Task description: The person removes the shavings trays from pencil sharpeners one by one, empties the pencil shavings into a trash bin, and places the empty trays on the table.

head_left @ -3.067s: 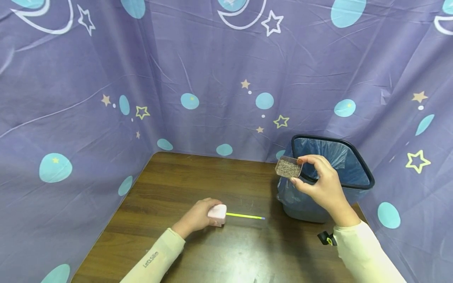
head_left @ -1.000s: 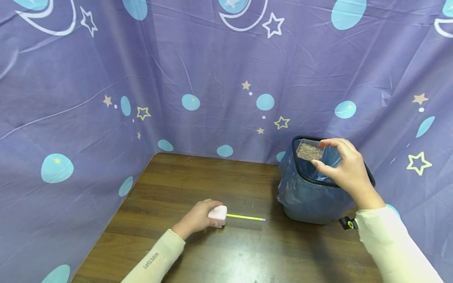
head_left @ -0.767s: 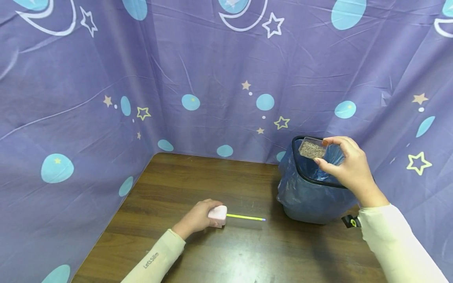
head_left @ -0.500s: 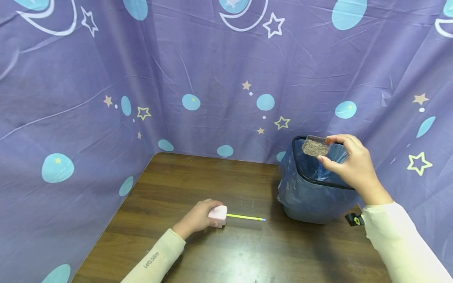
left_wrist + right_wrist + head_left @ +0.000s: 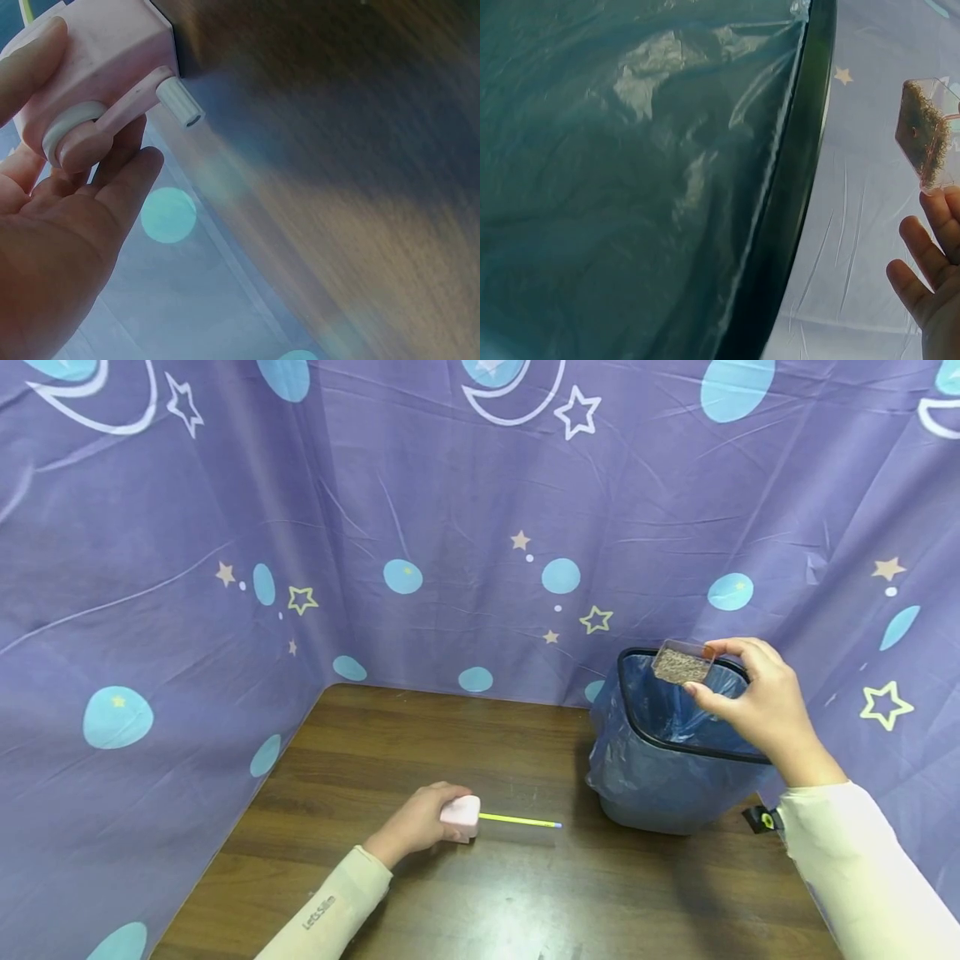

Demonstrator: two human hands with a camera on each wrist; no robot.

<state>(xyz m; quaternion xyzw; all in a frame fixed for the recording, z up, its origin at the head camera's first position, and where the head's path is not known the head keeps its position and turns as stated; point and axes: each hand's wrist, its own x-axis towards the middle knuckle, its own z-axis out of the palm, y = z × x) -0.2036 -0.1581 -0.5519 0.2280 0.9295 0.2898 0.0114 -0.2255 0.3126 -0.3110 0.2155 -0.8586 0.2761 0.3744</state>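
My left hand [image 5: 420, 818] grips a pink crank pencil sharpener [image 5: 461, 812] standing on the table. Its crank [image 5: 139, 101] with a white knob shows in the left wrist view, beside my fingers. From the sharpener's right side a yellow-green pencil [image 5: 521, 819] points to the right. My right hand [image 5: 768, 714] pinches a small clear shavings tray [image 5: 682, 665] by one end, between thumb and fingers. Brownish-grey pencil shavings [image 5: 928, 135] fill much of the tray. In the head view the tray overlaps the far part of the opening of a waste bin [image 5: 675, 793].
The bin's black rim [image 5: 637, 720] holds a translucent blue liner [image 5: 671, 710]. It stands at the right of the brown wooden table [image 5: 360, 743]. A purple curtain [image 5: 450, 502] with moons and stars hangs behind and along the sides.
My right hand has carried the tray rightward and away from me, from the bin's near left corner to over its opening. The left hand, sharpener and pencil stay in place.
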